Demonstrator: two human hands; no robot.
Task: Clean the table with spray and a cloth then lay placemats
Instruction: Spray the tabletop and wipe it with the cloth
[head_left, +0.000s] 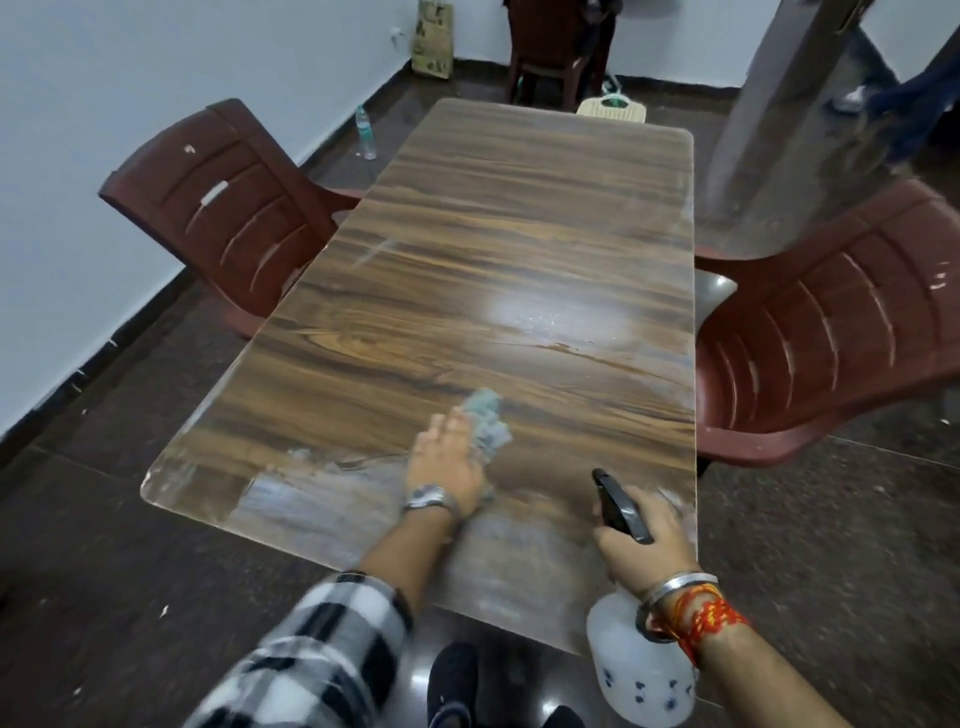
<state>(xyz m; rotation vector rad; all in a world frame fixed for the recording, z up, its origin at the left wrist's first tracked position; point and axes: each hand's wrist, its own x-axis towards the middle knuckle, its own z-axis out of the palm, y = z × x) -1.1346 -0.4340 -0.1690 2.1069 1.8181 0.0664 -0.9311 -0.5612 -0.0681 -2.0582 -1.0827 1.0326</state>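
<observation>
Wood-grain table (519, 234) takes up the middle of the room, w/ whitish smears along its near edge and near-left corner. One maroon plastic chair (228, 208) sits at the left edge, another maroon chair (831, 332) at the right edge. White spray bottle (639, 670) w/ black trigger head hangs just off the near-right corner. The right hand (644, 540) is wrapped round its neck, fingers curled. Left hand (447, 462) lies flat on a grey-blue cloth (485, 421) near the near edge, approx mid-width. Its fingers are straight & close together, pressing the cloth to the top. Silver watch (428, 496) on the left wrist, steel bangle (675, 587) & red threads (711, 618) on the right.
</observation>
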